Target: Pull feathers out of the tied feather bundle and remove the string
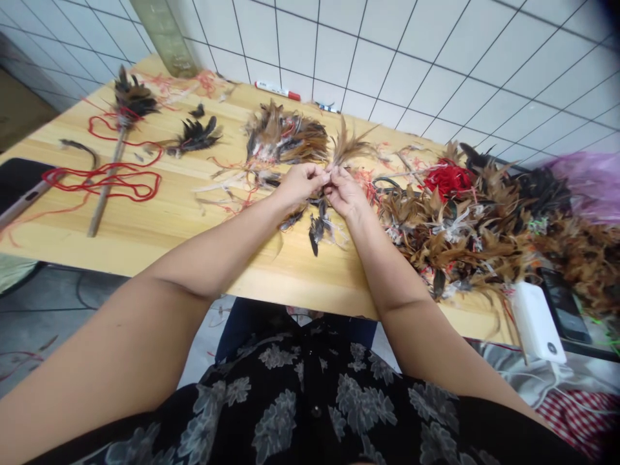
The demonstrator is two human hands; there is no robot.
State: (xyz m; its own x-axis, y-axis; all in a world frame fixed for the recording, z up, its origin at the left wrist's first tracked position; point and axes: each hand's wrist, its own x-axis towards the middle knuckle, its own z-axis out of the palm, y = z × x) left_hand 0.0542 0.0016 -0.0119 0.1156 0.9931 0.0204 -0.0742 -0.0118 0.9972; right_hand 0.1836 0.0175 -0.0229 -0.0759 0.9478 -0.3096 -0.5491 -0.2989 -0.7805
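Observation:
Over the middle of the wooden table [194, 226], my left hand [303, 184] and my right hand [345, 190] meet with fingers pinched together. Between them they grip the base of a small bunch of brown feathers [349, 143], whose tips fan out upward. Just left of the hands lies a pile of brown feather bunches [285, 134] with red thread among them. Dark loose feathers [317, 227] lie below my fingers. Farther left, a stick [107, 187] has dark feathers [130, 97] tied at its top, and a loose red cord [121, 182] lies across it.
A large heap of brown feathers [465, 239] with a red thread bundle [449, 179] covers the right side. A white power bank [537, 321] and a phone [564, 303] sit at the right edge, another phone [22, 187] at the left. A red marker [277, 90] lies by the tiled wall.

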